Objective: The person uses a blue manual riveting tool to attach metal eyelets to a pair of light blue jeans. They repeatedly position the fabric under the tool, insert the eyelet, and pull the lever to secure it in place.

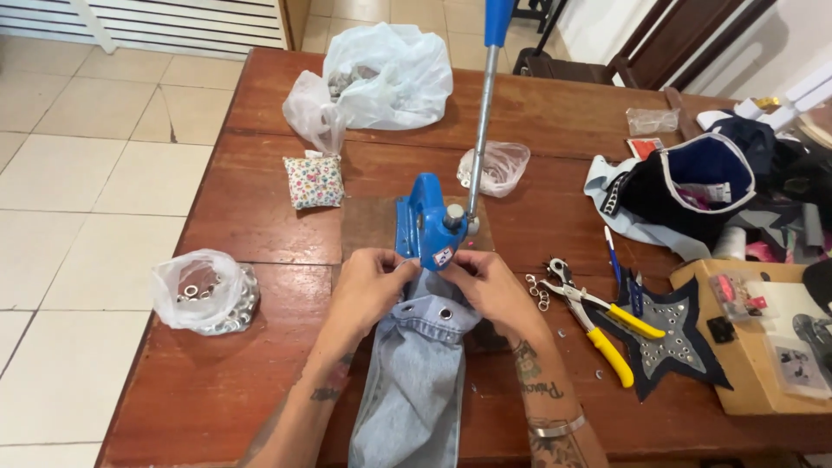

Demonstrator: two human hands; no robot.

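Note:
A blue hand press (pixel 426 227) with a long metal lever (pixel 482 130) stands on the wooden table (pixel 260 364). A light blue denim piece (pixel 416 381) with metal eyelets along its top edge lies under the press's jaw. My left hand (pixel 368 286) pinches the denim's top left edge at the press. My right hand (pixel 490 286) holds the top right edge beside the press. Both hands keep the fabric stretched between them.
A plastic bag of metal rings (pixel 206 295) sits at the left; a flowered pincushion (pixel 314 180) and white bags (pixel 381 78) lie behind. Yellow-handled pliers (pixel 598 325), a studded dark star patch (pixel 672 347), loose eyelets, a cardboard box (pixel 763 347) and dark fabric (pixel 693 186) crowd the right.

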